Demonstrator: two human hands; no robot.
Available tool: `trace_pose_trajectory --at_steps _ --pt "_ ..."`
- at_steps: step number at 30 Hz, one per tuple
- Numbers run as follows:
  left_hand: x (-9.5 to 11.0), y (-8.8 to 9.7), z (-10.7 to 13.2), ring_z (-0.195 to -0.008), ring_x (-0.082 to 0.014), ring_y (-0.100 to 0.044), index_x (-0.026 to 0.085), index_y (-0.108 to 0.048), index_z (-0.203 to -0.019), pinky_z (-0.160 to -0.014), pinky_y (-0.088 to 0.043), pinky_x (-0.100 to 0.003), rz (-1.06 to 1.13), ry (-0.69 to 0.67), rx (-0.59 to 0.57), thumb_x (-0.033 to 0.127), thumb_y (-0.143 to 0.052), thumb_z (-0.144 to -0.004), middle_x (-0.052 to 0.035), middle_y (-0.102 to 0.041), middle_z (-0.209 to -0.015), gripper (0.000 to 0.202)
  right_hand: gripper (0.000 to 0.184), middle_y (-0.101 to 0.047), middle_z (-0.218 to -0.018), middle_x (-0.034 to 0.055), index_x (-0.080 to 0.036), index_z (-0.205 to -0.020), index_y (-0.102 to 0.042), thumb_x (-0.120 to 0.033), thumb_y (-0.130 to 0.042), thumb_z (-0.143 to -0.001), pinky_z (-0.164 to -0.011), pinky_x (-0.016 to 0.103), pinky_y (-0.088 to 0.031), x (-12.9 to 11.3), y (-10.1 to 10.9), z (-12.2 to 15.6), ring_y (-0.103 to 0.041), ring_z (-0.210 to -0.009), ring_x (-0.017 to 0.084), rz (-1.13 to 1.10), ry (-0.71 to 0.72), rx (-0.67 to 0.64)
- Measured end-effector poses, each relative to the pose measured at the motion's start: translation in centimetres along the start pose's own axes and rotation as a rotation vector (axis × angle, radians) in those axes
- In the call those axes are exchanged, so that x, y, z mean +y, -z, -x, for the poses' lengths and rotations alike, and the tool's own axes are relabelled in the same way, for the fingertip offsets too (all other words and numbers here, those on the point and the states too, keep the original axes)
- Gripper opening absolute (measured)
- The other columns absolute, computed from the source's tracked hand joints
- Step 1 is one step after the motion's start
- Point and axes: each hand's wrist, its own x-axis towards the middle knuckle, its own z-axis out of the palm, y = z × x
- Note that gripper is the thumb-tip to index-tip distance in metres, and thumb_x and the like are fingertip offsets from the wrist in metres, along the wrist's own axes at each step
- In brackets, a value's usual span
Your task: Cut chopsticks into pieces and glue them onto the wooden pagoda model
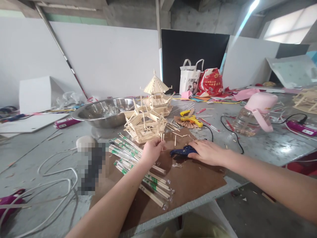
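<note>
My left hand (153,150) pinches short pieces of wooden chopstick (162,137), held upright in front of the unfinished stick frame. My right hand (206,152) is closed over the handle of a blue hand cutter (182,151) low over the brown board (193,177). Beside my left hand, wrapped chopsticks (128,148) with green print lie in clear sleeves and pass partly beneath my forearm. Just behind stands the open stick frame (146,124), and beyond it a pagoda model (155,86) with a pointed roof. A cut stick (175,140) lies between my hands.
At the left back sits a metal basin (104,115). A yellow glue gun (194,120) lies behind my right hand, its black cord running right. Further right stands a pink-lidded jug (257,114). White cable (69,170) loops across the left side; bags (210,82) stand at the back.
</note>
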Motion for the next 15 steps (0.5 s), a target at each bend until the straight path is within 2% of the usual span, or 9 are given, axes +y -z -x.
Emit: trace_pose_trajectory --at_steps 4,7,8,11,15 --pt "-0.4 -0.1 -0.3 -0.048 -0.0078 -0.047 0.015 -0.055 -0.061 -0.046 -0.037 -0.019 0.279 0.054 -0.067 0.043 -0.053 -0.067 0.0015 -0.055 -0.056 0.029 0.058 -0.047 -0.121 0.0165 -0.012 -0.120 -0.043 -0.052 -0.034 -0.079 -0.089 0.042 -0.033 1.8 -0.8 -0.3 -0.044 -0.109 0.029 0.039 0.072 0.067" --pt "-0.8 -0.1 -0.5 -0.049 -0.0077 -0.047 0.014 -0.057 -0.064 -0.048 -0.039 -0.019 0.372 0.051 -0.086 0.044 -0.059 -0.063 0.0000 -0.058 -0.060 0.030 0.046 -0.050 -0.119 0.0115 -0.016 -0.112 -0.051 -0.043 -0.025 -0.085 -0.088 0.035 -0.035 2.6 -0.2 -1.6 -0.047 -0.107 0.022 0.035 0.140 0.097" --pt "-0.9 -0.1 -0.5 -0.050 -0.0078 -0.048 0.014 -0.058 -0.065 -0.050 -0.040 -0.020 0.399 0.050 -0.092 0.044 -0.060 -0.062 -0.0004 -0.059 -0.062 0.030 0.041 -0.052 -0.116 0.0098 -0.018 -0.106 -0.056 -0.039 -0.027 -0.086 -0.086 0.033 -0.037 2.5 0.1 -2.4 -0.050 -0.103 0.021 0.059 0.152 0.122" --pt "-1.3 -0.3 -0.6 -0.054 -0.0088 -0.051 0.014 -0.059 -0.067 -0.054 -0.042 -0.021 0.452 0.049 -0.105 0.042 -0.063 -0.060 -0.0013 -0.060 -0.065 0.029 0.030 -0.056 -0.111 0.0066 -0.020 -0.102 -0.058 -0.025 -0.036 -0.083 -0.083 0.030 -0.037 1.4 0.9 -5.2 -0.052 -0.099 0.019 0.090 0.190 0.135" --pt "-1.7 -0.4 -0.6 -0.054 -0.0094 -0.051 0.013 -0.060 -0.068 -0.055 -0.042 -0.022 0.471 0.042 -0.092 0.042 -0.064 -0.059 -0.0014 -0.059 -0.063 0.030 0.023 -0.060 -0.104 0.0012 -0.026 -0.091 -0.062 -0.020 -0.049 -0.074 -0.068 0.024 -0.040 -0.6 1.4 -8.5 -0.056 -0.089 0.017 0.135 0.308 0.043"
